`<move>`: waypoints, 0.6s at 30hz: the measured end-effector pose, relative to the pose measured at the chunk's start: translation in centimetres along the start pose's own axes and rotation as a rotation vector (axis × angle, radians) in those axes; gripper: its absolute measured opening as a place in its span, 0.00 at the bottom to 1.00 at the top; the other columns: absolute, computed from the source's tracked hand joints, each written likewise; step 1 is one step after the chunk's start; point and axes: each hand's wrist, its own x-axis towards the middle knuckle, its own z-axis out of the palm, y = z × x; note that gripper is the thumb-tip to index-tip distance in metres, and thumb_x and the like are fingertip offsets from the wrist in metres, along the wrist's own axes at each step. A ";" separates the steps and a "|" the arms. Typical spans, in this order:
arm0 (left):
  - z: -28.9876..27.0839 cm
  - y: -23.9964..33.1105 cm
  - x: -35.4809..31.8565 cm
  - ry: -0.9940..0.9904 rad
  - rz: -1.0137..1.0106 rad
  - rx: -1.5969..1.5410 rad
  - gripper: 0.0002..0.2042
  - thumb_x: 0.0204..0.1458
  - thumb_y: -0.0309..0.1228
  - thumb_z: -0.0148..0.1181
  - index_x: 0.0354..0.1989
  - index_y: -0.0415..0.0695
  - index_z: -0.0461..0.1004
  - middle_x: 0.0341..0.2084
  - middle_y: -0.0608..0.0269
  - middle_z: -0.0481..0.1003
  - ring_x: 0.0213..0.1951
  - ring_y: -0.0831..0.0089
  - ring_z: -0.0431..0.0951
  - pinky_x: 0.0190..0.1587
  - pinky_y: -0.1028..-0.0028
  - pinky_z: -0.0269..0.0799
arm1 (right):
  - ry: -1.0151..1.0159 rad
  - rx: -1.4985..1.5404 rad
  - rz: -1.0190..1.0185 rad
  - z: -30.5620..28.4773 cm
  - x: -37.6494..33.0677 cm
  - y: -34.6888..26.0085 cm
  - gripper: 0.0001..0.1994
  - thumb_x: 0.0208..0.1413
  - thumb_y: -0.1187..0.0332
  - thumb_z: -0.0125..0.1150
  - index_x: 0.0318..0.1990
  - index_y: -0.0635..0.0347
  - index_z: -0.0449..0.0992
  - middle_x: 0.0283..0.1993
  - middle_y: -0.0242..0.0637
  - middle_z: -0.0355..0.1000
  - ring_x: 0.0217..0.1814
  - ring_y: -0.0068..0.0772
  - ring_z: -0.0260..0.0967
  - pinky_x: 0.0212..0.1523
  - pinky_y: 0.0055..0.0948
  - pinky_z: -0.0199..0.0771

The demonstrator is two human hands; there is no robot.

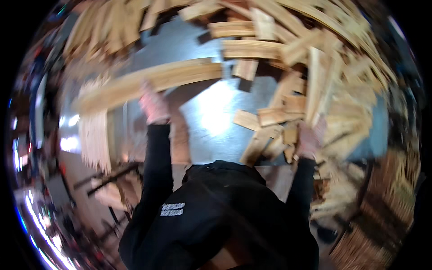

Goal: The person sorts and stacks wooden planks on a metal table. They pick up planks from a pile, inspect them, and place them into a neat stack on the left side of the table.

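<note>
The metal table (211, 117), grey and shiny with a bright glare near its middle, serves as the landmark here. The left hand (154, 105), in a pale pinkish glove at the end of a black sleeve, is raised over the left part of the table and meets the lower edge of a long plank (148, 82) that runs across the table's left half, from the blurred far-left side to about the table's centre. The picture is smeared by motion, so I cannot tell whether the fingers are wrapped around the plank or only pressed against it. The right hand (308, 140), gloved the same way, sits at the table's right side, against a loose heap of short boards (270, 130) that lie crossed over one another on the near-right part of the table; whether it grips 1 of them cannot be told either, as the hand is blurred and partly lost among the wood. Behind the table's far edge and around its right side rises a big pile of offcuts (315, 40), light wood pieces stacked in many directions. At the table's left edge a bundle of thin slats (94, 135) hangs downward. Below the table's near edge, the person's black hooded top (216, 211) fills the lower centre of the view. To the lower right of the table stands a stack of darker wood (382, 211).
</note>
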 end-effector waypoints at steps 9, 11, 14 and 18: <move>-14.7 -4.9 4.5 -0.559 -0.121 1.798 0.15 0.57 0.40 0.52 0.39 0.45 0.83 0.35 0.48 0.81 0.42 0.56 0.82 0.43 0.65 0.76 | 0.179 -0.009 -0.572 -0.1 -2.4 -5.7 0.40 0.54 0.59 0.68 0.70 0.68 0.57 0.69 0.59 0.58 0.72 0.56 0.55 0.70 0.47 0.56; -14.5 -5.6 0.5 -0.150 -0.256 1.005 0.17 0.59 0.41 0.51 0.46 0.43 0.79 0.39 0.49 0.80 0.42 0.56 0.80 0.44 0.64 0.75 | 0.006 0.160 -0.704 -0.4 -4.5 -11.6 0.36 0.53 0.63 0.67 0.67 0.68 0.61 0.64 0.55 0.64 0.66 0.57 0.61 0.67 0.48 0.61; -13.1 -6.0 -7.6 -0.296 -0.387 0.027 0.15 0.61 0.39 0.53 0.49 0.40 0.73 0.37 0.55 0.77 0.39 0.65 0.78 0.40 0.68 0.74 | -0.366 0.281 -0.901 4.8 -10.1 -17.5 0.33 0.52 0.59 0.66 0.64 0.64 0.67 0.63 0.55 0.66 0.65 0.55 0.64 0.64 0.45 0.65; -12.3 -3.5 -11.4 -0.066 -0.455 0.129 0.12 0.58 0.28 0.59 0.47 0.37 0.70 0.38 0.58 0.75 0.41 0.67 0.77 0.44 0.69 0.76 | -0.572 0.028 -1.341 12.4 -15.1 -21.1 0.31 0.57 0.51 0.61 0.65 0.54 0.67 0.64 0.51 0.66 0.63 0.55 0.65 0.66 0.50 0.62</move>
